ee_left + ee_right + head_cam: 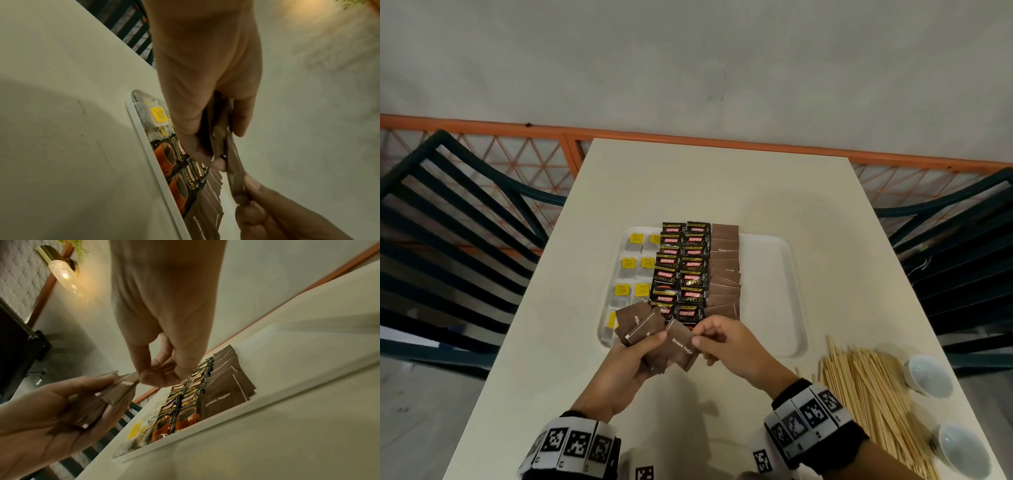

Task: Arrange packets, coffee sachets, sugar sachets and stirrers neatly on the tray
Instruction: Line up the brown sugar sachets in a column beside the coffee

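Observation:
My left hand [635, 356] grips a fanned bunch of brown sugar sachets [645, 330] just above the near edge of the white tray [774, 291]. My right hand [726, 342] pinches the top sachet [681, 346] of that bunch between thumb and forefinger. On the tray lie tea bags with yellow tags [631, 263] at the left, two columns of black coffee sachets [683, 270] in the middle, and a column of brown sugar sachets [724, 270] to their right. In the left wrist view the held sachets [232, 155] stand edge-on between both hands. The right wrist view shows the pinched sachet [125, 382].
A pile of wooden stirrers [866, 394] lies on the cream table [722, 192] at the right front. Two white cups [928, 375] [962, 452] stand beside it. Dark slatted chairs [448, 240] flank the table. The tray's right third holds nothing.

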